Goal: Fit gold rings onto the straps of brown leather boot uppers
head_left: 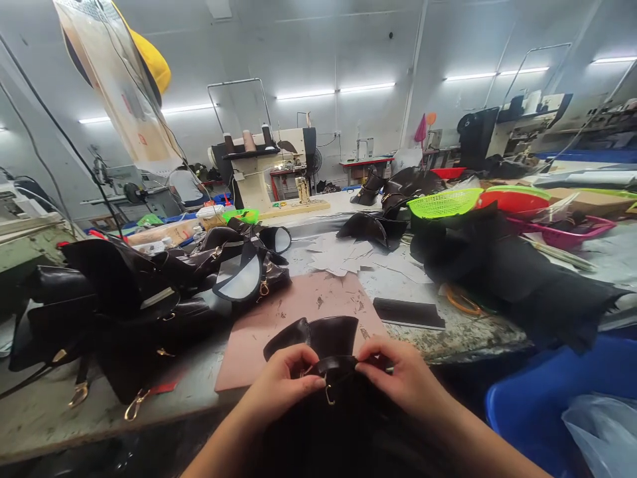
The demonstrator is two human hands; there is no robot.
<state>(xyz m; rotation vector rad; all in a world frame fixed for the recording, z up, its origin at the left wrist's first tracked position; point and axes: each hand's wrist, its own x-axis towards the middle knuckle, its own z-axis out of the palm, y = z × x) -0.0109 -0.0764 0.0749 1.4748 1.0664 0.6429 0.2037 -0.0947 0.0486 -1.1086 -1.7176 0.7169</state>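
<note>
A dark leather bag piece lies partly on the pink board and hangs over the table's front edge toward me. My left hand pinches its curved edge between thumb and fingers, close to a small gold metal ring. On the other side, my right hand grips the same edge with thumb and forefinger. The stretch of leather between both hands bows slightly upward. The lower part of the piece fades into dark shadow below my wrists.
Dark leather bag parts with gold clasps are heaped at left. Black fabric sheets, a green basket and a magenta basket stand at right. A blue bin is beside the table. Behind is a sewing machine; a person sits farther back.
</note>
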